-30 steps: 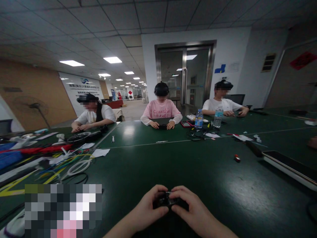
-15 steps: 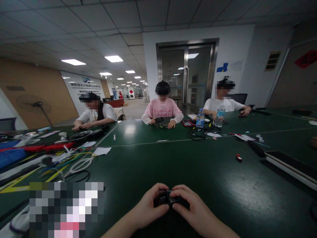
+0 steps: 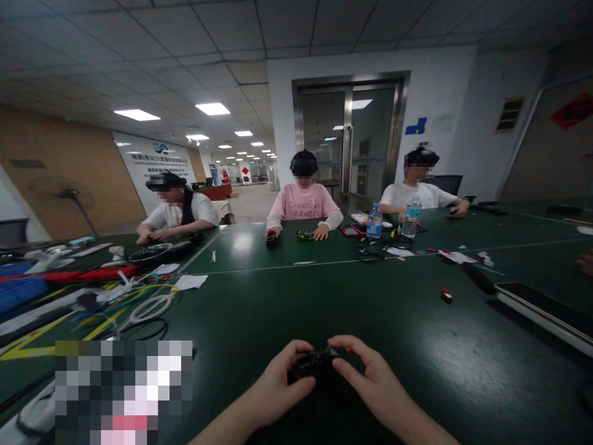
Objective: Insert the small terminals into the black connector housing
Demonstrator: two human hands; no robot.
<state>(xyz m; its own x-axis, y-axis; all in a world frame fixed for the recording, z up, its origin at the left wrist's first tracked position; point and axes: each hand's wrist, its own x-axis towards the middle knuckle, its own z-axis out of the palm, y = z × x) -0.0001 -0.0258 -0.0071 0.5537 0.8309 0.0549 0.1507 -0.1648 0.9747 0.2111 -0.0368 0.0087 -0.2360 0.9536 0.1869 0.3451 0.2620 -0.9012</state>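
A small glossy black object (image 3: pixel 306 365) is between my hands, low in the middle of the view; its exact kind is too dark to make out. My left hand (image 3: pixel 278 384) is closed around its left end, thumb in front and fingers behind. With thumb and fingertips my right hand (image 3: pixel 365 374) pinches a dark piece (image 3: pixel 330 353) at the object's right end. Whether that piece is joined to the rest I cannot tell. Both hands are just above the dark green table (image 3: pixel 241 309).
Cables (image 3: pixel 148 309) and tools crowd the left. On the right are a small red item (image 3: pixel 446 295) and a large flat black-and-white device (image 3: pixel 546 309). Two bottles (image 3: pixel 374 221) stand across the table, where several people sit. A wrench (image 3: pixel 214 256) lies toward the far left.
My right hand has shifted right and its fingers have drawn back to the object's right end. My left hand keeps its hold. The person opposite has moved a dark item to the left.
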